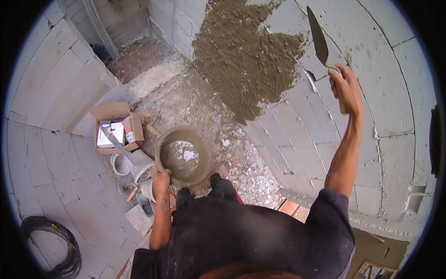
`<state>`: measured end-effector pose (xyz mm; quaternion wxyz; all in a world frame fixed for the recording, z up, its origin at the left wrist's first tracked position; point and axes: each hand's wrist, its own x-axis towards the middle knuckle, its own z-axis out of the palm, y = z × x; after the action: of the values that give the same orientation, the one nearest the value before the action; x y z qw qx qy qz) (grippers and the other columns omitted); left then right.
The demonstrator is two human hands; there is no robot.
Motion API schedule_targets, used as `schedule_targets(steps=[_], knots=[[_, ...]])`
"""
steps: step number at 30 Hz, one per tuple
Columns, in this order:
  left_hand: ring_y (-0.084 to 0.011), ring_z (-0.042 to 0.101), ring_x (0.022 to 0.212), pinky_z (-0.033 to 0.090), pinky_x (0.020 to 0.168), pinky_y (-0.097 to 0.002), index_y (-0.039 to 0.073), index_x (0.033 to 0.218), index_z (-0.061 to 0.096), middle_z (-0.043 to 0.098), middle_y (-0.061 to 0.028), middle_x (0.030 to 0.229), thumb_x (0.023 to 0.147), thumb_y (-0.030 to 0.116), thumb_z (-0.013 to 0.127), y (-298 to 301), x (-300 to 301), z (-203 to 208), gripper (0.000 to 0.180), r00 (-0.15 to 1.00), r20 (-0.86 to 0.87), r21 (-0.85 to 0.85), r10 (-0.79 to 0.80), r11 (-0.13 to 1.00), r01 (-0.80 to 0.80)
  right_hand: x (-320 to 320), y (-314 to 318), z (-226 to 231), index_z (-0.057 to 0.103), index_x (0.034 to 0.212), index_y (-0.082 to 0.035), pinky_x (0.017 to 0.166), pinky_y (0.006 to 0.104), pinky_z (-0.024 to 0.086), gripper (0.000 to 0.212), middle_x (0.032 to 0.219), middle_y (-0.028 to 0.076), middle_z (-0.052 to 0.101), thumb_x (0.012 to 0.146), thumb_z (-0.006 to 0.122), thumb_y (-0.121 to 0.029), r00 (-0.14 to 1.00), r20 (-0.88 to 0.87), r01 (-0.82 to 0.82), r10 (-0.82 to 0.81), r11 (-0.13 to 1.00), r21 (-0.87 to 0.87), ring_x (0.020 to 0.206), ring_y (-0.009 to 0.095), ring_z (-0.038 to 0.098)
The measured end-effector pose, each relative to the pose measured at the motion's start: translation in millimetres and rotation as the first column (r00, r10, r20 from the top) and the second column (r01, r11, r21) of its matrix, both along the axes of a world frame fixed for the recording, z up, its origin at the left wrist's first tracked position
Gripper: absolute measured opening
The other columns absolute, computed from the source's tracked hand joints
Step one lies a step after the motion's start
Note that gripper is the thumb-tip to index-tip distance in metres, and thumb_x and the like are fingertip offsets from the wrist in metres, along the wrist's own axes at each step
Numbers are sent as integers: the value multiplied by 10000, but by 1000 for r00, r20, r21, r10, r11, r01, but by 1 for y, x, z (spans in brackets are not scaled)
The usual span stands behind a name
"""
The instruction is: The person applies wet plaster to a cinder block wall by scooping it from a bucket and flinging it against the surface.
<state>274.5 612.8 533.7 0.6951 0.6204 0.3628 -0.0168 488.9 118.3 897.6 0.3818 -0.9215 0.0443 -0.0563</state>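
Note:
My right hand [344, 88] is raised at the upper right, its fingers wrapped round the handle of a pointed trowel [318, 39]. The blade points up and away, in front of the grey block wall [395, 102]. A rough patch of wet mortar [246, 60] covers part of that wall, left of the trowel. Down at the left, my left hand [161, 180] grips the rim of a round bucket [204, 174]. Wet mortar [179, 160] with a shiny, watery surface is inside it. The bucket stands in front of my legs; its underside is hidden.
Left of the bucket stand an open cardboard box [111, 111] and a pale pail [141, 165]. A coil of black wire [51, 242] lies at the lower left. Rubble [251, 167] covers the floor beside the wall. Another block wall [60, 74] rises at the left.

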Motion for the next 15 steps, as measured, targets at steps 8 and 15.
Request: schedule_targets(steps=[8,15], knots=[[-179,640,816,516,723,-309,-40,1196,641,701,-104,948,704,-2,598,-26,46,38,496,945,57,163,-322,937,309,-151,134,-147,586,1097,2,712,505,526,298,873,207,657,887,599,-210,857,-395,-495,330,740,-456,848,388,672],[-258,695,902,517,830,-370,-31,1273,595,722,-195,1002,737,57,617,-10,60,75,543,821,74,340,-566,789,512,-207,242,-261,565,1098,-38,722,455,567,255,1000,173,647,844,545,-41,862,-354,-506,361,614,-606,923,359,678]])
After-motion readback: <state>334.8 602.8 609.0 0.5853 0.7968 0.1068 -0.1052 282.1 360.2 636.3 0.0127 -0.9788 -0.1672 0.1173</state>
